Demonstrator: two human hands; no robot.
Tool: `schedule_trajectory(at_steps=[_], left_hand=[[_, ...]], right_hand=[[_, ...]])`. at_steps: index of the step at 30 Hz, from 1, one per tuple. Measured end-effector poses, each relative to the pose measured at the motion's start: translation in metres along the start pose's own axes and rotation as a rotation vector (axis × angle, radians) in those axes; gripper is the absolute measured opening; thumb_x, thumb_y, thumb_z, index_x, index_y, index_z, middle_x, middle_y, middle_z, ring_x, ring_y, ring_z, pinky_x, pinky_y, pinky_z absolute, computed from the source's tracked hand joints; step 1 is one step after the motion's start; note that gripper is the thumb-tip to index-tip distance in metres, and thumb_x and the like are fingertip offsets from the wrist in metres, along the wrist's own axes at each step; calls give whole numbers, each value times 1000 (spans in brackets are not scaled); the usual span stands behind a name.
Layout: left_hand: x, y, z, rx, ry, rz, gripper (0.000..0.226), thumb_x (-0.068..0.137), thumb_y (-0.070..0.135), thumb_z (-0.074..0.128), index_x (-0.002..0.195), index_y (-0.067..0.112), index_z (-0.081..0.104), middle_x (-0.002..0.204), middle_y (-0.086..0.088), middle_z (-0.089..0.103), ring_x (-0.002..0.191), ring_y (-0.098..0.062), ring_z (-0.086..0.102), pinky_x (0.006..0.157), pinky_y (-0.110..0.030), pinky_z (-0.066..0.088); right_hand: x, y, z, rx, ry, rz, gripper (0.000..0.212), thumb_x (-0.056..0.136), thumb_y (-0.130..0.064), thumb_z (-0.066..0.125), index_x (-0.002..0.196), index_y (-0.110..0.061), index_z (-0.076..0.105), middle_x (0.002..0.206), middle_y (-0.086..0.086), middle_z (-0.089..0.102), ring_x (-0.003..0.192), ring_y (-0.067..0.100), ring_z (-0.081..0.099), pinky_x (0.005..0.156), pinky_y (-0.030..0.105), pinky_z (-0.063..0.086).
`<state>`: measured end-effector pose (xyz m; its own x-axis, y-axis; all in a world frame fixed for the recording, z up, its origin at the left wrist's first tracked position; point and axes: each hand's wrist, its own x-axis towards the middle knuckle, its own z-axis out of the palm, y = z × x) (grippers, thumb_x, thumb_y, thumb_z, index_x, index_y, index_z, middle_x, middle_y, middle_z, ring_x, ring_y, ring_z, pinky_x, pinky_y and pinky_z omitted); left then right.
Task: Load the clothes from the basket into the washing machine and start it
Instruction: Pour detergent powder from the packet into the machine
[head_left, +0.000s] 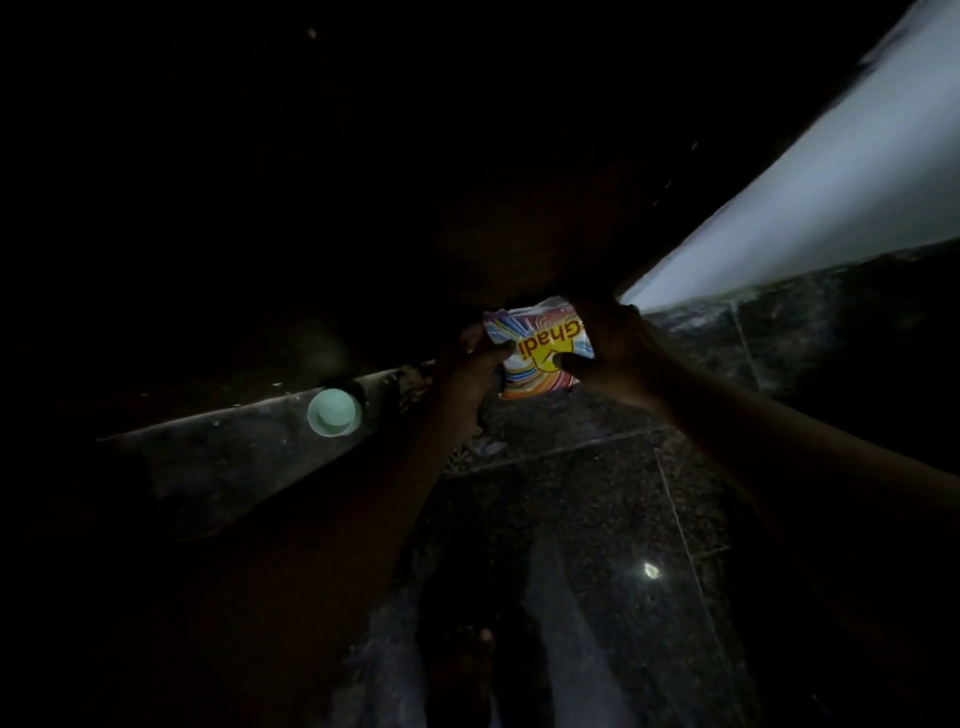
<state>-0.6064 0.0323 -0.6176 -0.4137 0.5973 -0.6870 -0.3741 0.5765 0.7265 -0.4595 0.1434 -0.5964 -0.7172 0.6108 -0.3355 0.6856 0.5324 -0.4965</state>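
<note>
A small square plastic sachet (537, 343), glossy, with rainbow swirls and a yellow patch (its orange lettering reads upside down from here), is held up in front of the person between both hands. The left hand (467, 369) pinches the sachet's left edge, thumb on the printed face. The right hand (613, 348) grips the right edge, its thumb pressed onto the yellow patch and the fingers curled behind. The sachet sits directly between the two hands, touching both, above a dark speckled stone floor (597, 519). To the left, a pale green round cup (334, 413) stands on a grey scuffed ledge (234, 457). A pale, brightly lit surface (831, 182) slants across the upper right; everything else is too dark to tell.
</note>
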Motion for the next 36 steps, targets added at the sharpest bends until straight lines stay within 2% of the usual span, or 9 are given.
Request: schedule_trajectory(at_steps=[4,7,11,15,19,24,27,30,36], left_hand=[[20,-17,-2,-3,101,63,42,97,-2,56,138,-4,48,129,-10,56,100,-9,58,60,-6,46],[29,-24,-2,-48,93,59,35,96,-2,58,130,-6,55,126,-7,58,97,-1,59,60,-1,45],[33,-28,-1,-81,82,59,28,95,-3,59,122,1,58,121,-4,60,74,19,62,59,-3,48],[27,-25,-3,1,61,68,41,95,-5,59,135,-5,52,126,-8,59,102,-4,60,58,-3,47],[24,-29,-11,169,123,146,45,87,-10,67,131,-10,53,126,-22,61,121,-31,59,76,-16,53],[-5,-31,-15,386,48,264,65,83,-8,73,142,-1,47,121,-8,56,109,-19,57,75,-9,50],[-29,-27,-13,608,9,375,46,86,11,77,128,1,62,121,-11,64,110,-26,63,83,-27,48],[-59,-19,-9,713,-33,408,40,88,19,76,122,0,67,117,-19,68,108,-33,64,81,-25,43],[-174,29,-2,783,-42,543,35,85,25,78,116,10,73,111,-9,74,104,-23,67,88,-30,50]], right_hand=[[7,6,5,-44,7,23,79,87,-37,73,151,-24,30,144,12,55,126,35,55,96,42,49],[12,3,4,7,-13,29,71,90,-32,72,150,-19,37,142,13,58,123,33,60,95,39,51],[22,2,13,-81,-53,138,56,93,-35,68,143,-19,48,126,10,68,104,24,68,85,37,56],[30,5,27,17,2,290,31,98,-29,62,125,-14,66,116,6,73,95,18,68,76,27,51],[23,3,30,-4,99,372,23,98,-31,58,108,-15,71,100,9,75,82,22,71,73,37,61],[-17,-7,14,-15,118,260,30,98,-33,56,121,-25,73,105,9,76,86,25,71,72,31,55],[-55,-16,11,-7,76,224,28,100,-31,56,122,-25,71,101,5,76,76,19,68,67,29,55],[-89,-29,6,40,96,215,27,99,-35,57,117,-25,73,100,5,76,82,18,69,75,31,57],[-182,-78,-57,176,174,134,38,92,-38,55,111,-14,77,98,10,77,86,23,70,66,21,38]])
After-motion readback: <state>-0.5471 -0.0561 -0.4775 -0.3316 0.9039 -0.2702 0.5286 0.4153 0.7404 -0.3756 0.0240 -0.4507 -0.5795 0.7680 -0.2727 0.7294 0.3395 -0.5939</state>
